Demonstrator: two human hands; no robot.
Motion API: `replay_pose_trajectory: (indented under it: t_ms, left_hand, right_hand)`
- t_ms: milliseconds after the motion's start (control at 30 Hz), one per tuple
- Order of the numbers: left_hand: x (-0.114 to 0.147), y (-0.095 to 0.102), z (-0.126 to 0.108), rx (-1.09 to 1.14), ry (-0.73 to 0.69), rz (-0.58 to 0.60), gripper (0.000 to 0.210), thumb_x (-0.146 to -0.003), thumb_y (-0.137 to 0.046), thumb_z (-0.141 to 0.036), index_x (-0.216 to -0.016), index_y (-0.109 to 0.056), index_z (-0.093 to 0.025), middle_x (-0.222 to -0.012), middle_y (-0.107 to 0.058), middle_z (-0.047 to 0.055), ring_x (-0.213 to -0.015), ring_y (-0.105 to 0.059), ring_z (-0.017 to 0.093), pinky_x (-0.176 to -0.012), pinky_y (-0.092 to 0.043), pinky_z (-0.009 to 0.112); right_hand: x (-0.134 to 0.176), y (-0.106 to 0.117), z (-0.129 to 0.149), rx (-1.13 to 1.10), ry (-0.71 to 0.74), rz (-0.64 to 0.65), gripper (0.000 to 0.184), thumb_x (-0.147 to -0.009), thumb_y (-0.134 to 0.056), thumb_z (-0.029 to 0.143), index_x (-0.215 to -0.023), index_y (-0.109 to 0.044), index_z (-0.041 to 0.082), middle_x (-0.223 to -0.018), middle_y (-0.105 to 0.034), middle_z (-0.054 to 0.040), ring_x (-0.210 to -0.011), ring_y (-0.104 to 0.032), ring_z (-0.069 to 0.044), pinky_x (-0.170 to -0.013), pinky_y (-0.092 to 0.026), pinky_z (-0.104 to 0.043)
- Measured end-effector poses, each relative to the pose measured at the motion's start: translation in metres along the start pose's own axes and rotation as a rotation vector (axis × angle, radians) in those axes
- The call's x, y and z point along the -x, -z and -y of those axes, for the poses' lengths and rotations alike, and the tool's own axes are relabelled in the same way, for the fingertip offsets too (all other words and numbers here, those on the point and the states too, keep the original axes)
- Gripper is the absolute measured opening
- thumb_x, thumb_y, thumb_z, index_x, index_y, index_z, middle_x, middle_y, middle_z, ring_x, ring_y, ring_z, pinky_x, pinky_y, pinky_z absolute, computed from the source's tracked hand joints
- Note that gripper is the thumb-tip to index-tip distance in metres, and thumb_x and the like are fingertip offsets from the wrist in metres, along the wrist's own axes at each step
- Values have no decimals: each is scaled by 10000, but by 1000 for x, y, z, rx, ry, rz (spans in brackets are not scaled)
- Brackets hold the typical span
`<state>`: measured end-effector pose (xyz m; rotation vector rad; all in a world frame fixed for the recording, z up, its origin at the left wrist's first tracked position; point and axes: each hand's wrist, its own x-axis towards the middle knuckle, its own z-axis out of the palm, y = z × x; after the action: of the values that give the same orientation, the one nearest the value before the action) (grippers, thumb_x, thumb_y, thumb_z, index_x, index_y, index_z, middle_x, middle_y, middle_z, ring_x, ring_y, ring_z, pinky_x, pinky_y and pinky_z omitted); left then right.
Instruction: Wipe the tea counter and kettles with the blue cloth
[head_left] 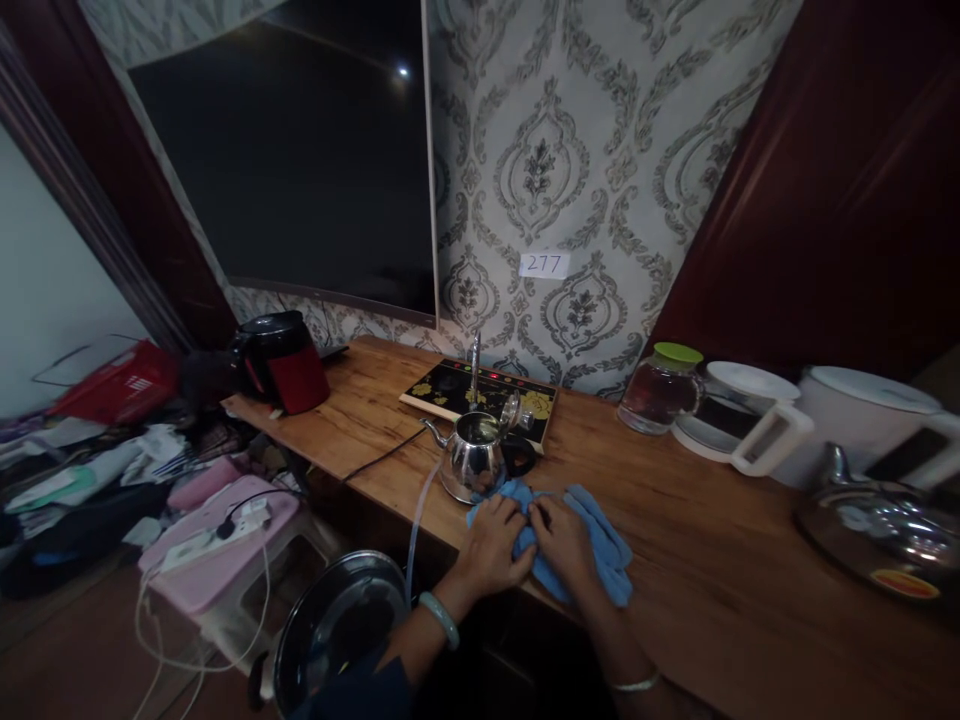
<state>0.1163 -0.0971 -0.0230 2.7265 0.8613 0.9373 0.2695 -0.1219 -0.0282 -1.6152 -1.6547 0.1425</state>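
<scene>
Left hand [489, 543] and right hand [564, 542] are both on the blue cloth [606, 543], at the worktop [690, 540]'s front edge, just beside the little steel kettle [471, 463]. Can't tell if either of the 2 grips is clenched, tbh.

We take the large dark screen [292, 170] as landmark; a small bright reflection sits in its upper right part. Behind it and to its right we observe pale wallpaper [540, 170] with grey ornamental motifs, bearing a white label [544, 264] handwritten "277". Far right of the screen we record a dark red panel [840, 200]; left of it, a dark red upright [112, 180], then a plain pale wall [45, 250]. Below the screen we note a brown wooden counter [697, 540]; below and left, a pink stool [202, 585] on reddish-brown floor [45, 660]. Lighting: dim.
</scene>
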Motion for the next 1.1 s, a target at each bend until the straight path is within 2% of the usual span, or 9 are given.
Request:
replay_pose_trajectory:
  t_ms: [1100]
  left_hand:
    - [0,1,-2,-32,4,1,255,-789,-613,-274,-1026,-612,-182,-1031,-602,88,-977,-509,258,-829,-446,415]
  right_hand:
    - [1,0,0,-36,4,10,277,-925,-396,270,-771,-618,213,-771,-686,-46,-728,-625,-186,-679,-410,-274]
